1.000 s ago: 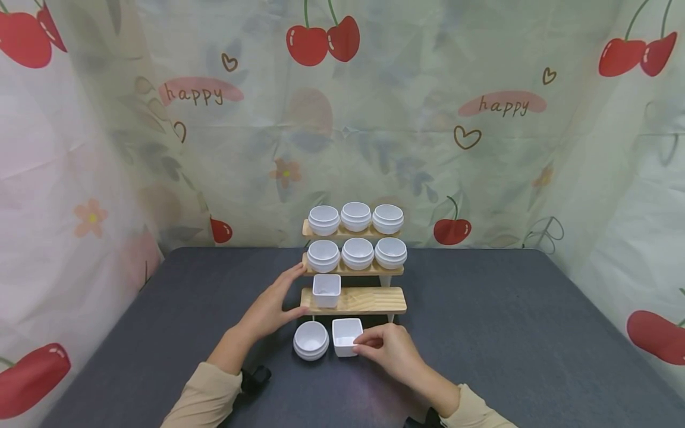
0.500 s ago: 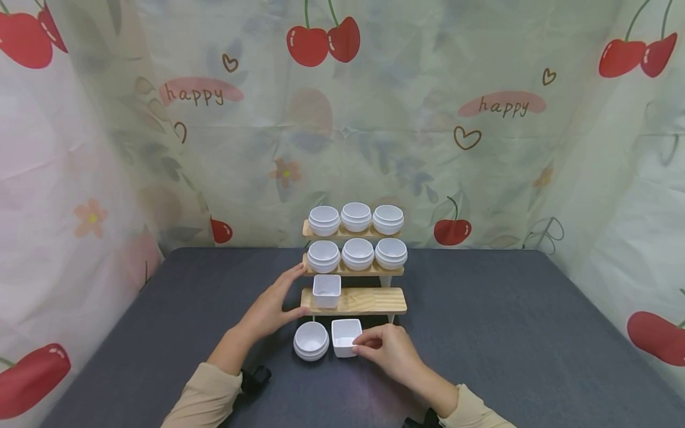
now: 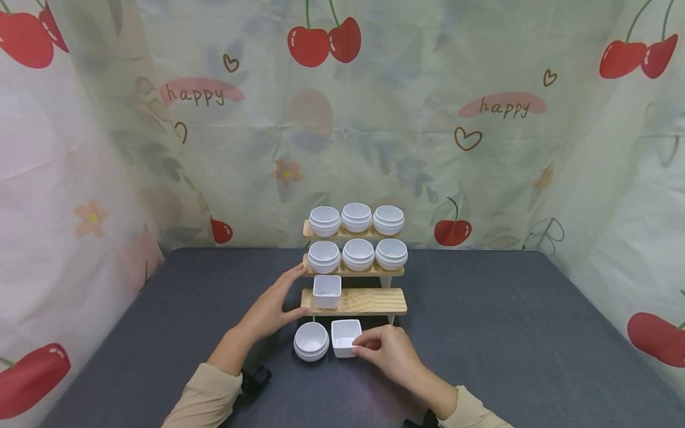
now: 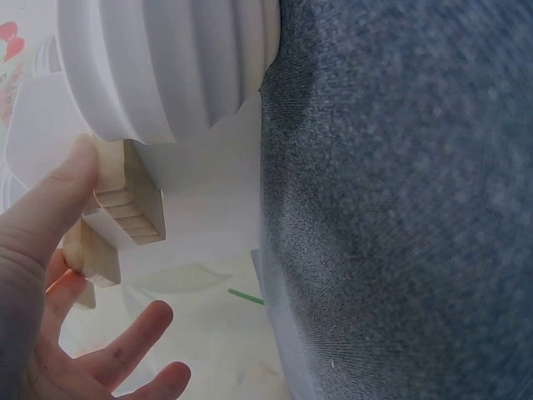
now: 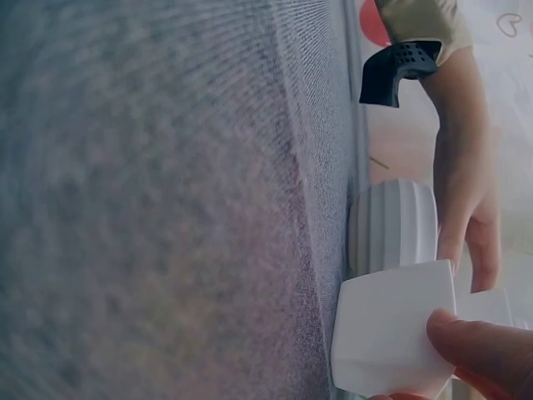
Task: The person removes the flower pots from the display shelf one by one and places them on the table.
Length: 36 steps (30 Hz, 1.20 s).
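A three-tier wooden rack (image 3: 374, 302) stands mid-table. Its top two tiers each carry three white round bowls (image 3: 357, 216). One white square cup (image 3: 327, 290) sits at the left of the lowest tier. My left hand (image 3: 275, 304) rests against the rack's left end, fingers straight, thumb on the lowest shelf (image 4: 125, 200). In front of the rack, on the cloth, stand a stack of white round bowls (image 3: 311, 340) (image 5: 393, 227) and a second white square cup (image 3: 345, 337) (image 5: 391, 329). My right hand (image 3: 386, 349) pinches that cup's right wall.
The table wears a dark grey cloth (image 3: 508, 333). Cherry-printed curtains (image 3: 481, 131) close it in behind and on both sides. A black wrist strap (image 5: 398, 68) shows on the left forearm.
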Available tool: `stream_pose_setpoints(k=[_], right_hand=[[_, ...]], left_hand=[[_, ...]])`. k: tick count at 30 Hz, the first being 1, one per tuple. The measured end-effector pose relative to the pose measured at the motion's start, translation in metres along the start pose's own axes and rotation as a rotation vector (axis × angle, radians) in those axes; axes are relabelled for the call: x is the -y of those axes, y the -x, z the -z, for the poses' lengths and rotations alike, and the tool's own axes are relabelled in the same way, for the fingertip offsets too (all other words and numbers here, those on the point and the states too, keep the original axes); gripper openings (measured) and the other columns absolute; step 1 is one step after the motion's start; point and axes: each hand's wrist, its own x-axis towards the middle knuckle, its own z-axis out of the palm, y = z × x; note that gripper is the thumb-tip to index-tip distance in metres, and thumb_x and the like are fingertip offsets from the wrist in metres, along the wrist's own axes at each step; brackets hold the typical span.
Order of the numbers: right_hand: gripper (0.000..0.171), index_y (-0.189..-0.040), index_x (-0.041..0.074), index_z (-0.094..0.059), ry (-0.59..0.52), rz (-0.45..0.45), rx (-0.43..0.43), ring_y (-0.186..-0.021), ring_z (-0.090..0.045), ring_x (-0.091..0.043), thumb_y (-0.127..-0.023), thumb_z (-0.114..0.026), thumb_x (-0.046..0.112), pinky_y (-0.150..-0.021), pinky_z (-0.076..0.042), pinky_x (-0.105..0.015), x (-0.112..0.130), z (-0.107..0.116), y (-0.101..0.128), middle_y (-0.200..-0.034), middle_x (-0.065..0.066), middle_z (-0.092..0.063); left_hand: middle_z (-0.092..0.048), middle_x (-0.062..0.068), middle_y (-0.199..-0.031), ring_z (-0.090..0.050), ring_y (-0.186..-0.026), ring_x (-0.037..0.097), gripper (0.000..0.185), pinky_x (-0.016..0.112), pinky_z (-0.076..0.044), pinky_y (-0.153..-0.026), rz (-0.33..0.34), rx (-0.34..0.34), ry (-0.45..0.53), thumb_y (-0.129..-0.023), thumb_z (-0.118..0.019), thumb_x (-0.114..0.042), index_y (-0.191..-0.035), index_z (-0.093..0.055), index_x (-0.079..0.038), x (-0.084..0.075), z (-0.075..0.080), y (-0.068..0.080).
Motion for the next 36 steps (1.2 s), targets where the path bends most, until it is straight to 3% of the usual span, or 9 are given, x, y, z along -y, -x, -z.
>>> stream_pose_setpoints(k=[14,36], right_hand=[[0.009,-0.082,0.012,-0.075,-0.005,-0.013,-0.009,-0.065,-0.068,-0.011,-0.074,-0.077,0.016,-0.054,-0.047,-0.013,0.000,0.002,0.000,-0.076,-0.003,-0.073],[0.020,-0.093,0.010,-0.073,-0.052,-0.010,-0.082,-0.065,-0.067,-0.010,-0.074,-0.077,0.014,-0.057,-0.049,-0.014,0.005,0.020,-0.011,-0.084,-0.007,-0.073]], left_hand=[[-0.026,0.009,-0.154,-0.031,-0.140,0.031,0.086,0.053,-0.034,-0.109,-0.003,-0.002,0.000,-0.078,-0.075,-0.024,-0.148,-0.025,-0.015,0.001,-0.001,0.000],[-0.025,0.010,-0.154,-0.031,-0.139,0.031,0.085,0.052,-0.034,-0.109,-0.013,0.000,0.002,-0.079,-0.075,-0.024,-0.148,-0.025,-0.014,0.000,0.001,0.000]])
